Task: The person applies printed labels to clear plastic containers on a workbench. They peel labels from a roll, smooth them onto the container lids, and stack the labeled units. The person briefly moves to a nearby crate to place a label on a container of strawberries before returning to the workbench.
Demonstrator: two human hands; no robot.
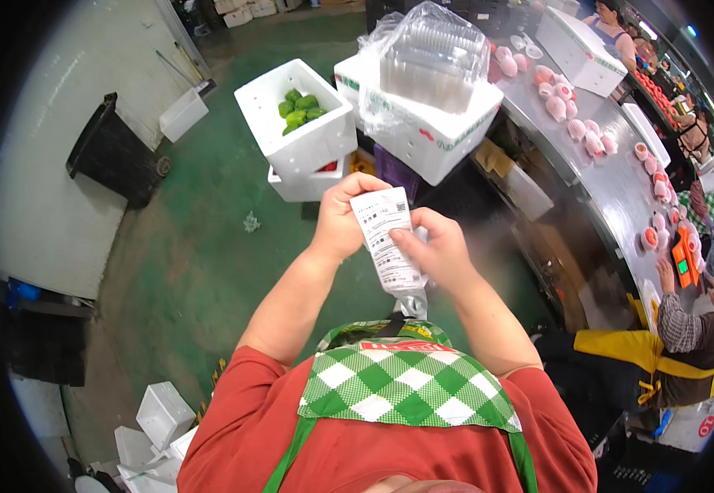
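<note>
Green floor (209,279) spreads beneath a produce workroom, with a checked apron (410,382) nearest. Just beyond it, the printed paper slip (385,238) stands tilted toward the wearer, between the two hands and clear of any surface. The left hand (340,222) pinches its upper left edge, fingers drawn nearly together; the right hand (443,251) has its thumb flat on the printed face, gripping the other edge. As I judge it, the slip is already spread for reading, while nothing from the boxes is in hand; how much checking is left cannot be told. Ahead, a lidless foam box (258,115) holds green peppers (299,111) — only part-filling it — and rests on a lower foam box (295,189) with something red inside. Beside these, a larger foam carton (422,144) bears a clear bag (435,57) of stacked plastic containers. Farther right, net-wrapped fruit (554,94) lies along a metal table (566,156), where a co-worker (620,349) reaches toward an orange scale (684,256).
</note>
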